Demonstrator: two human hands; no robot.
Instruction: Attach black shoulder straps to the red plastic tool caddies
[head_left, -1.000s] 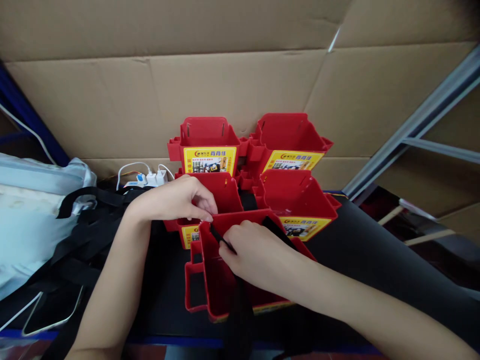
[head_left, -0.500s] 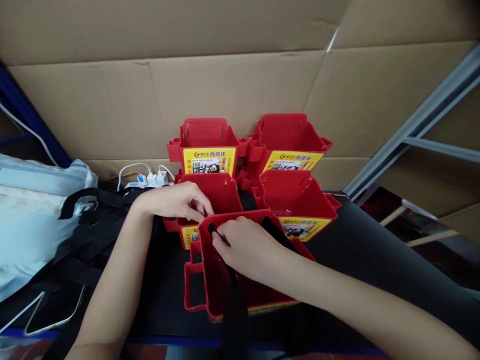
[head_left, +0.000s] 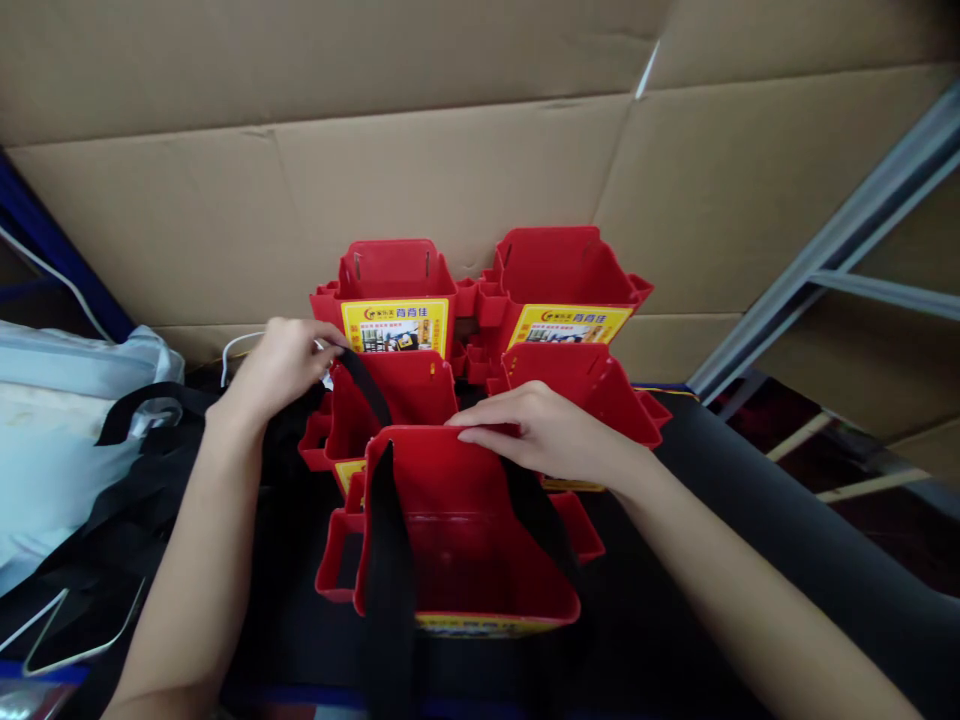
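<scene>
The nearest red plastic box (head_left: 454,540) stands in front of me, its open top facing me. My left hand (head_left: 289,358), behind and left of it, pinches a black webbing strap (head_left: 365,382). That strap runs down toward a slot in the box's back wall, and a wide length of it hangs over the box's left side. With my right hand (head_left: 536,432) I grip the top edge of the same back wall, fingers over the rim. A second black strap (head_left: 538,515) passes down the right side of the box, partly hidden beneath my right hand.
Several similar boxes with yellow labels (head_left: 394,325) stand behind, against a cardboard wall (head_left: 465,180). Black straps and a pale plastic-wrapped bundle (head_left: 67,430) lie to the left. A metal frame (head_left: 832,235) rises at the right, beside the black tabletop (head_left: 720,520).
My left hand has moved left and away, drawing the strap out behind the box. My right hand has left the slot and strap and shifted right onto the rim.
</scene>
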